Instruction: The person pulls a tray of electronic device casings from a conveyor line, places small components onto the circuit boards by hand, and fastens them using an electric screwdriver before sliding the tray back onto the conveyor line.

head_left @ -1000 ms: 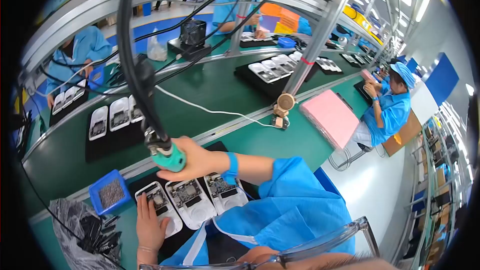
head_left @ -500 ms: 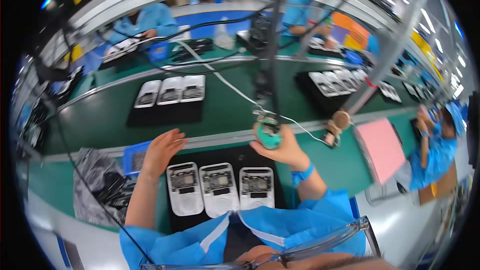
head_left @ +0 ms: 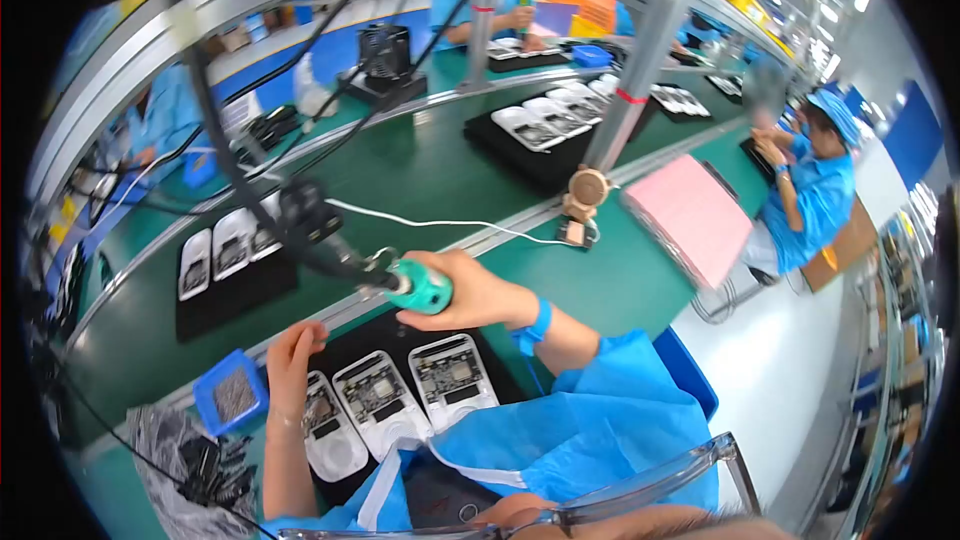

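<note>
My right hand (head_left: 475,290) is wrapped round a green electric screwdriver (head_left: 420,286), which hangs on a black cable above the work mat. Below it, three white housings with circuit boards lie side by side on a black mat (head_left: 510,370): a left one (head_left: 335,445), a middle one (head_left: 378,390) and a right one (head_left: 447,370). My left hand (head_left: 293,360) is raised beside the left housing, its fingers bent together near the blue screw tray (head_left: 232,392). Whether something small is between those fingertips is too small to tell.
A plastic bag with black parts (head_left: 200,470) lies at the lower left. Across the metal rail are housings on black mats (head_left: 235,290). A small brown device (head_left: 585,200) stands by the post (head_left: 640,70). A pink stack (head_left: 690,220) and a co-worker (head_left: 815,180) are at right.
The view swung right, then back left. My left hand, first on the left housing, then spread above the mat, now has its fingers drawn together. The screwdriver stays in my right hand.
</note>
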{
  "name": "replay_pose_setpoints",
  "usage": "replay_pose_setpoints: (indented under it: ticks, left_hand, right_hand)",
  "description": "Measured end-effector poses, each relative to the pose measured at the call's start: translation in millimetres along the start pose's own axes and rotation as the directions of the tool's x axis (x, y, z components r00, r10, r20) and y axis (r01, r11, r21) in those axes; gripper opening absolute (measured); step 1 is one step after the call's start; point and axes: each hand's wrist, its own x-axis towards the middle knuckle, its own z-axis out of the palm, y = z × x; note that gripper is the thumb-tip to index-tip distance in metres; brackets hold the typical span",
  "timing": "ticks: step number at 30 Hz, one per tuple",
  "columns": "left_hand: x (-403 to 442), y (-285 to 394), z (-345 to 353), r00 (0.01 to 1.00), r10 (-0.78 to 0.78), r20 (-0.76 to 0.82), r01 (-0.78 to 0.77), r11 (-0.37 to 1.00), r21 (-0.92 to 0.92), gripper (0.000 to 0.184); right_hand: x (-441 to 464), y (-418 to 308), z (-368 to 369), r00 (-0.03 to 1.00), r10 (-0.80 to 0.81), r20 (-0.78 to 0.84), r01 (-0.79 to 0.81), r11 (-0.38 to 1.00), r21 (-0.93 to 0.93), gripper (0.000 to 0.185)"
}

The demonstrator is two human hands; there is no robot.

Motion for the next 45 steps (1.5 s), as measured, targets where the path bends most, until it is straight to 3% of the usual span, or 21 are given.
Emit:
replay_pose_setpoints:
  ticks: [2, 5, 9, 19, 22, 28, 31, 32, 33, 37, 39, 41, 45]
  left_hand:
    - [-10.8, -0.1, 0.9, 0.999, 0.048, 0.021, -0.049, 0.996, 0.081, 0.023]
    - [-19.5, 1.9, 2.4, 0.998, 0.05, 0.024, -0.052, 0.997, 0.06, 0.02]
    - [-26.8, 0.4, -0.9, 0.997, 0.077, -0.006, -0.076, 0.993, 0.092, 0.02]
    - [-49.0, -1.9, -9.6, 0.995, 0.038, -0.089, -0.032, 0.998, 0.063, 0.021]
    - [-57.9, -3.6, -17.0, 0.987, 0.037, -0.155, -0.03, 0.998, 0.048, 0.022]
    - [-82.3, 7.5, -22.7, 0.972, 0.047, -0.231, -0.032, 0.997, 0.069, 0.023]
    - [-95.7, 14.2, -22.6, 0.958, 0.03, -0.287, -0.009, 0.997, 0.075, 0.023]
    - [-97.6, 15.4, -19.2, 0.946, 0.023, -0.324, 0.002, 0.997, 0.076, 0.023]
    - [-98.9, 29.0, -14.5, 0.953, 0.023, -0.303, 0.025, 0.988, 0.153, 0.022]
    - [-98.5, 26.1, -14.0, 0.969, 0.049, -0.241, -0.002, 0.981, 0.192, 0.023]
    - [-98.9, 19.2, -13.5, 0.964, 0.033, -0.264, -0.001, 0.993, 0.118, 0.018]
    - [-98.2, 15.6, -14.8, 0.969, 0.054, -0.24, -0.016, 0.988, 0.156, 0.018]
    - [-98.7, 12.3, -14.8, 0.977, 0.044, -0.21, -0.032, 0.997, 0.063, 0.019]
  right_hand:
    - [0.9, -4.2, 0.0, 1.0, -0.001, 0.025, 0.001, 1.0, 0.007, 0.037]
    - [0.4, -6.3, -1.1, 0.999, 0.023, 0.046, -0.026, 0.998, 0.059, 0.035]
    - [-0.3, -8.8, -4.3, 0.997, -0.071, 0.02, 0.071, 0.997, 0.009, 0.032]
    - [-4.7, -5.8, -6.9, 0.997, -0.042, 0.057, 0.041, 0.999, 0.016, 0.04]
    - [-2.7, -6.6, -9.6, 0.992, -0.118, 0.049, 0.121, 0.991, -0.056, 0.045]
    - [-2.3, -15.9, -13.6, 0.986, -0.101, -0.134, 0.087, 0.991, -0.106, 0.055]
    - [-9.9, -20.4, -23.2, 0.937, -0.195, -0.291, 0.123, 0.96, -0.25, 0.056]
    - [-11.4, 0.9, -21.3, 0.922, -0.184, -0.339, 0.159, 0.982, -0.101, 0.055]
    - [-17.0, 8.9, -15.6, 0.865, -0.115, -0.488, 0.133, 0.991, 0.002, 0.044]
    - [-16.7, -24.3, -25.1, 0.838, -0.086, -0.539, 0.339, 0.855, 0.392, 0.033]
    - [-16.5, -21.9, -27.4, 0.796, -0.17, -0.581, 0.416, 0.851, 0.322, 0.035]
    - [-19.3, -20.7, -29.6, 0.784, -0.148, -0.603, 0.405, 0.858, 0.317, 0.038]
    - [-17.0, -23.7, -27.1, 0.771, -0.167, -0.615, 0.42, 0.859, 0.294, 0.038]
